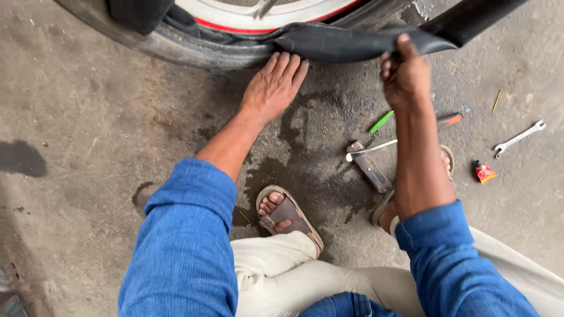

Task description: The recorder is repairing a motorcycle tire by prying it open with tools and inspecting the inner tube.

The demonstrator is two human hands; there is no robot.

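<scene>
Sleeves: two blue sleeves (pixel 182 246) filled the bottom of the view, nearest the camera, above pale trousers (pixel 294 276).
Inner tube: a black rubber inner tube (pixel 341 42) hung out of the tyre at the top of the view, stretched toward the upper right.
Right hand: the right hand (pixel 405 73) was closed in a grip on the inner tube, fingers curled over its lower edge.
Left hand: the left hand (pixel 275 87) lay open and flat, palm down, fingertips touching the tyre just beside the tube's left end.
Tyre: a worn black tyre (pixel 194 50) curved across the top, with a white and red rim (pixel 264 17) inside it.
Feet: brown sandals, the left one (pixel 288 214) between the arms, the right one (pixel 411 188) mostly hidden behind the right forearm.
Floor: grey concrete floor (pixel 88 117) with dark wet stains beneath the hands.
Tools near the right foot: a metal tyre lever (pixel 370 148), a flat dark block (pixel 369 167), a green stick (pixel 380 122).
Farther right: a silver spanner (pixel 519 138) and a small red tube (pixel 483 171), well apart from the hands.
</scene>
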